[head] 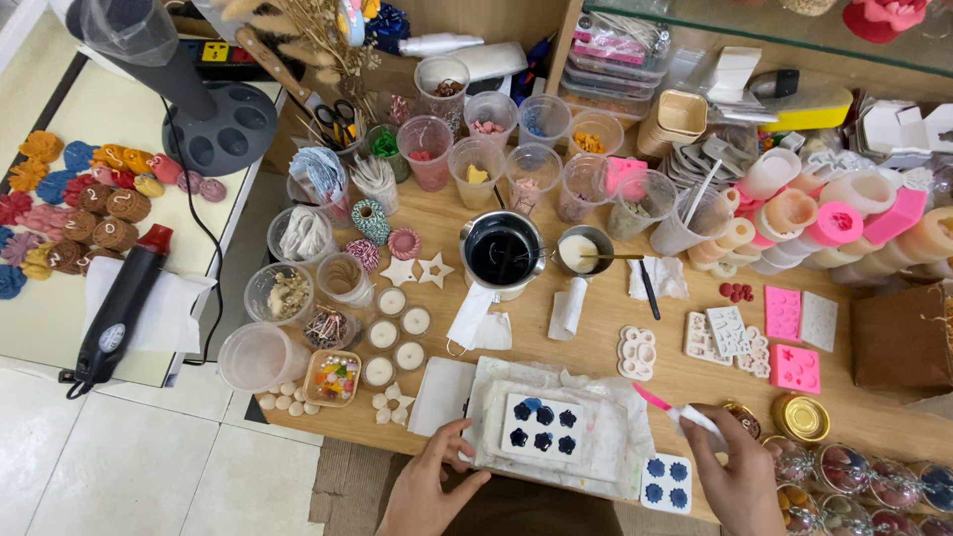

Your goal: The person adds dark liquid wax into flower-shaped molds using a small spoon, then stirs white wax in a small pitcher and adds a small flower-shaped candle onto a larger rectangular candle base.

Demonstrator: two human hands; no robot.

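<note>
My left hand (429,484) rests at the front table edge, fingertips touching the left side of a plastic-wrapped white tray (606,467). On that tray lies a white silicone mould (542,428) with several flower cavities filled dark blue. My right hand (731,474) holds a thin pink-and-white stick tool (673,410), its tip pointing up-left near the tray's right side. A smaller white mould (664,482) with dark blue flowers sits just left of that hand.
A metal pot of dark liquid (500,250) and a small cup with a spoon (580,248) stand mid-table. Plastic cups (476,164) fill the back; pink and white moulds (784,313) lie right. Tealights (395,333), gold tins (800,417), a heat gun (119,303) at left.
</note>
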